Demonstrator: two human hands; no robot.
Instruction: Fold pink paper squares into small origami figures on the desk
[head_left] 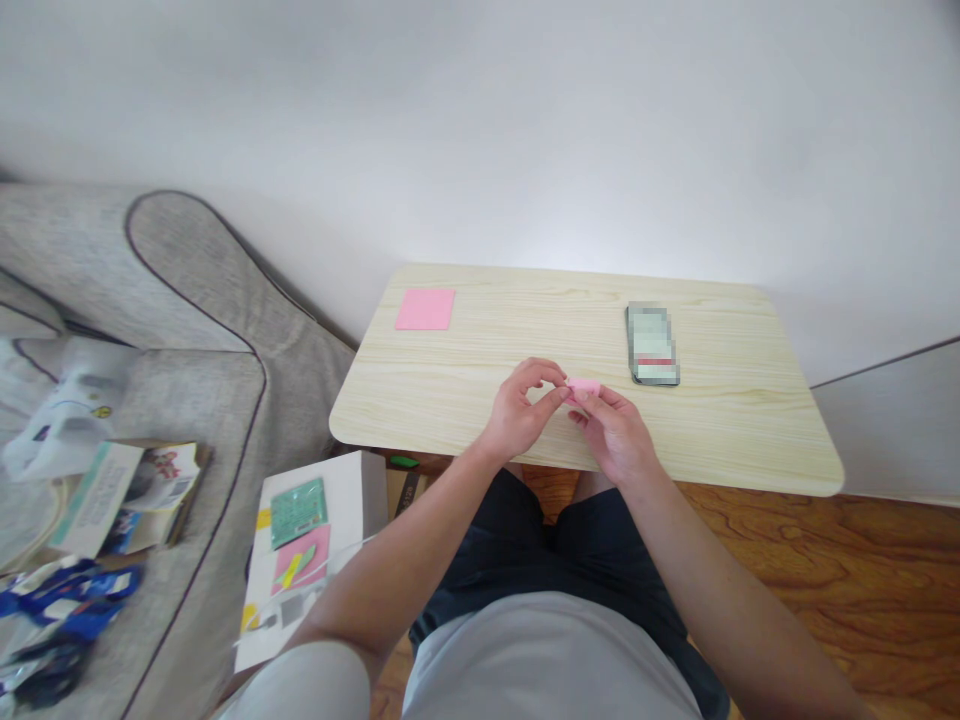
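A small folded piece of pink paper [583, 387] is held above the light wooden table [750, 440], near its front edge. My left hand [521, 410] pinches its left end with thumb and forefinger. My right hand [613, 428] grips it from the right and below, fingers curled. Both hands meet at the paper over the middle of the table.
A pink sheet [425, 309] lies at the table's back left, a phone [652, 344] at the back right. A grey sofa [187, 330] with boxes and bags stands to the left. A white box [315, 540] with coloured papers sits on the wooden floor [825, 570].
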